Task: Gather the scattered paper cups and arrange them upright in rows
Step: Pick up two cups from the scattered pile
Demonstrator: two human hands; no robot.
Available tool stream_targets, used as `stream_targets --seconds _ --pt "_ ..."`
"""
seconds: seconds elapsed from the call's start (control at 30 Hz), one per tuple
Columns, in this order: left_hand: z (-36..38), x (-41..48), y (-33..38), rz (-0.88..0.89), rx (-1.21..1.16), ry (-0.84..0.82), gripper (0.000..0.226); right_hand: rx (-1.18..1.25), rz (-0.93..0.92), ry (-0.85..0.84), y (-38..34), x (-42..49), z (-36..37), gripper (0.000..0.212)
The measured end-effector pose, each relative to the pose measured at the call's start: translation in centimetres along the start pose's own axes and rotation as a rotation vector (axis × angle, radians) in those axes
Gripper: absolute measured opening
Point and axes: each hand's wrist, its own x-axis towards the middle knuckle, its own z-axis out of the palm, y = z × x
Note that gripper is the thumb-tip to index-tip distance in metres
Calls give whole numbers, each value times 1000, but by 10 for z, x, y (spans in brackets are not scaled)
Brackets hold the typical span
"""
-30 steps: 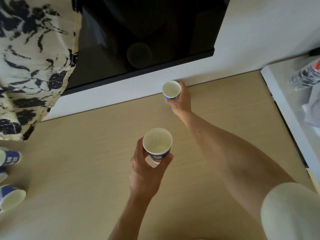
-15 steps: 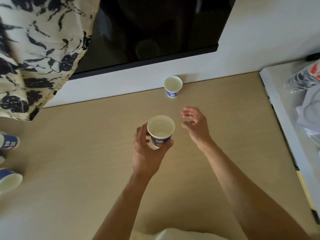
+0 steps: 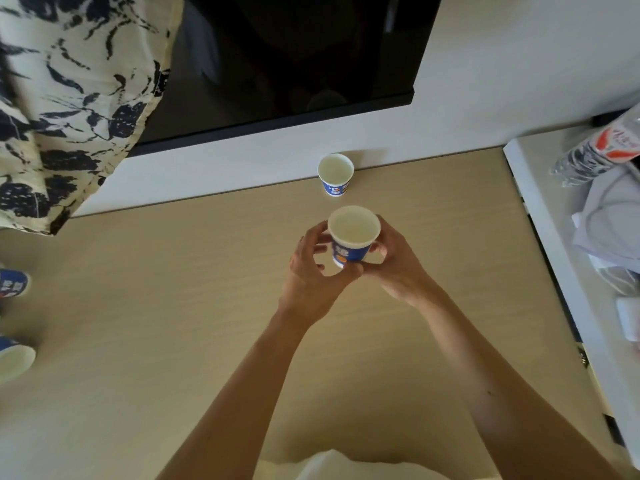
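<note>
At the table's left edge, two paper cups wait half out of frame: the upper stray cup [image 3: 13, 282] and the lower stray cup [image 3: 14, 356]. Both are too cropped for us to say whether they stand or lie. Above them hangs a patterned curtain [image 3: 69, 98], beside a dark screen [image 3: 294, 57] on the wall.

Over the middle of the wooden table [image 3: 156, 341], our left hand [image 3: 308, 285] curls thumb and fingers round the lower wall of the held cup [image 3: 353, 233]. It rides mouth-up, seemingly clear of the wood. Just beyond it, the standing cup [image 3: 336, 174] sits upright at the foot of the wall, touched by neither hand. Our right hand [image 3: 398, 268] wraps the held cup's other side, so both hands grasp it.

Further right, a white counter [image 3: 554, 271] carries a plastic bottle [image 3: 599, 147] and crumpled cloth [image 3: 613, 220].

We judge the step in hand to be setting down a row's second cup. The next move calls for lowering it flat beside the standing cup without knocking it, then letting go and reaching left for the strays.
</note>
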Motion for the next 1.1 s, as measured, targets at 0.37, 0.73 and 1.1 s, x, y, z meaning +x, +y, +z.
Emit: stream_targets --seconds 0.37,0.73,1.1 --pt "-9 -6 -20 -145 -81 102 56 -51 168 508 54 98 -32 63" --pt "-25 -4 -35 -144 -70 158 46 -173 166 519 71 155 -40 67" --pt "-29 -22 -44 -174 -98 203 42 -124 224 587 71 135 -33 79"
